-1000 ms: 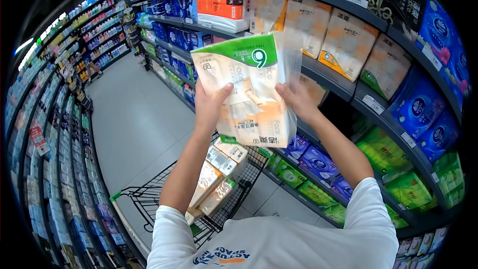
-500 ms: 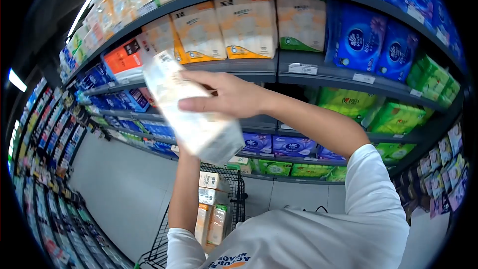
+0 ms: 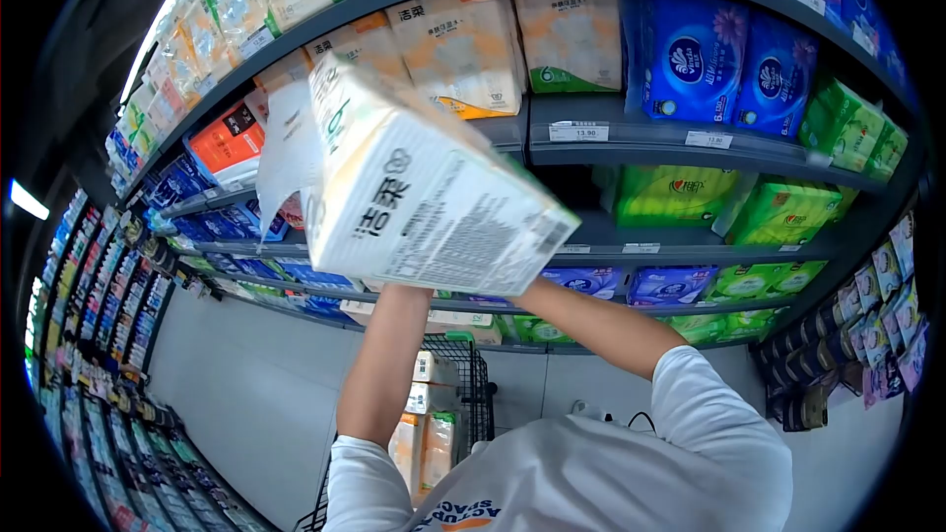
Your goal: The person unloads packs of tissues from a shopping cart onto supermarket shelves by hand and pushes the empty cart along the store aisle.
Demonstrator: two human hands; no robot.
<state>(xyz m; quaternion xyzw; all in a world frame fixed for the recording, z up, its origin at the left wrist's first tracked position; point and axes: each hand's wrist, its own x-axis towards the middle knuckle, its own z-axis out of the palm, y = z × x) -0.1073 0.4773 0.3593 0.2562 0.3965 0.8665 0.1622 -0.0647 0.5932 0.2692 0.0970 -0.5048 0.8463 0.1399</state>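
A large white and pale-orange pack of tissues [image 3: 443, 207], tilted, is raised in front of the shelves with its printed, barcoded end toward me. A loose flap of clear plastic wrap [image 3: 286, 153] hangs off its left side. My left forearm [image 3: 382, 365] comes up from below and my right forearm [image 3: 606, 320] reaches in from the right; both run behind the pack. My hands are hidden by it, but it is held up between them. Beneath, a black wire shopping cart [image 3: 478, 374] contains several tissue packs [image 3: 437, 443].
Ahead, a curved grey shelf [image 3: 631, 148] carries orange-and-white tissue packs [image 3: 458, 44], blue packs [image 3: 690, 59] and green packs [image 3: 680, 192]. Another stocked shelf [image 3: 89, 296] lines the left side of the aisle floor [image 3: 246, 365]. Bagged goods [image 3: 882, 305] hang at right.
The tissue pack has turned so its barcoded end faces me, and it sits nearer and larger. My right hand has moved from its top to behind it. The plastic flap now shows.
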